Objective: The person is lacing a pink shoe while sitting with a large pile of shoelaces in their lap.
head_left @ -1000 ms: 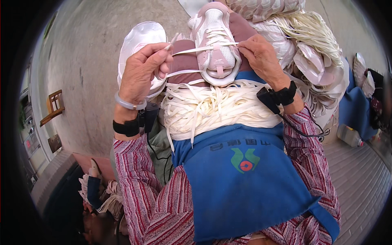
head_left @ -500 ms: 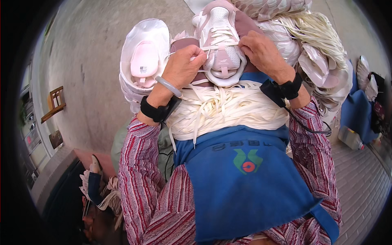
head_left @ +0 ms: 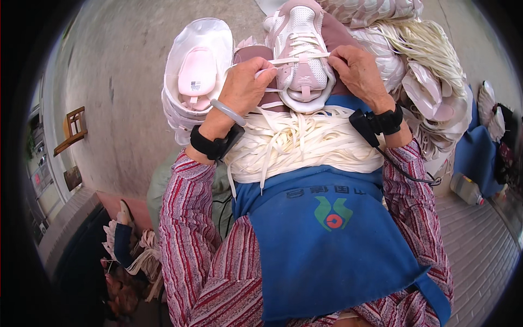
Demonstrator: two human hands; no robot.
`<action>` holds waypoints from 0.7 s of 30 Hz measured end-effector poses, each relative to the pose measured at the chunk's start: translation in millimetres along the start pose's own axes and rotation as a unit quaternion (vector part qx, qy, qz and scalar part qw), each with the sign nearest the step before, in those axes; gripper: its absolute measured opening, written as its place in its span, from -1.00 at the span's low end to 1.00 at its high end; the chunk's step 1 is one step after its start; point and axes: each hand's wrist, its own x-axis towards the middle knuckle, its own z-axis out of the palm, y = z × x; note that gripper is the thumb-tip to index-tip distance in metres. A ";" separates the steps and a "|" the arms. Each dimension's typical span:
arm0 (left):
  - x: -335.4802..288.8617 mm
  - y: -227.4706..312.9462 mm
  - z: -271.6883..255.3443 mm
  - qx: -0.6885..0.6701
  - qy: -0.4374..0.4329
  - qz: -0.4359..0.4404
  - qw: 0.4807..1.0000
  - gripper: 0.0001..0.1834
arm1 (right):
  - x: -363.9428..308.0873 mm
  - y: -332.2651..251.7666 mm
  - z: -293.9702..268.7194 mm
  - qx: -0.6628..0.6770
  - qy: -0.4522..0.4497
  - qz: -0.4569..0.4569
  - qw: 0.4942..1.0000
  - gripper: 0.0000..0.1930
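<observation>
A pink and white sneaker rests on my thighs, its heel opening toward me. White shoelace crosses its tongue through the eyelets. On the left of the shoe my left hand is closed, pinching one lace stretch that runs out from the top eyelets. My right hand, on the other side, pinches the lace at the right edge of the collar. Between the hands the lace looks nearly straight. A thick pile of loose cream laces lies on my lap over a blue apron.
At my left stands a white tub-like holder with a pale pink insole-shaped piece inside. Stacked pink and white shoe parts and a hank of cream laces lie at right. Farther right is a plastic jug; a small wooden stool stands far left.
The view has shifted slightly, with the shoe and both hands now a little farther right in it. Both hands keep their pinch on the lace.
</observation>
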 end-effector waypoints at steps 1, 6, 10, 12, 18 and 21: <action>3.7 0.5 0.8 -0.012 0.018 0.016 1.000 -0.74 | -0.6 -1.1 2.3 -0.012 0.002 0.000 1.000 -0.81; 14.3 -3.7 0.8 -0.022 0.023 0.023 0.999 -0.71 | -8.0 -8.0 4.7 0.019 0.043 0.047 0.998 -0.79; 15.9 -4.0 4.6 0.013 0.024 0.020 0.999 -0.70 | -19.4 -17.3 1.4 -0.083 0.065 -0.007 0.994 -0.72; 19.1 -1.8 7.6 0.045 0.034 0.024 0.998 -0.71 | -22.7 -20.9 2.1 -0.144 0.054 -0.030 0.988 -0.71; 26.9 7.1 15.9 0.116 0.069 0.058 0.989 -0.76 | -22.6 -22.1 13.5 -0.280 0.040 -0.022 0.959 -0.81; 27.0 11.8 18.7 0.146 0.074 0.104 0.981 -0.78 | -22.6 -17.2 16.1 -0.277 0.037 -0.046 0.959 -0.87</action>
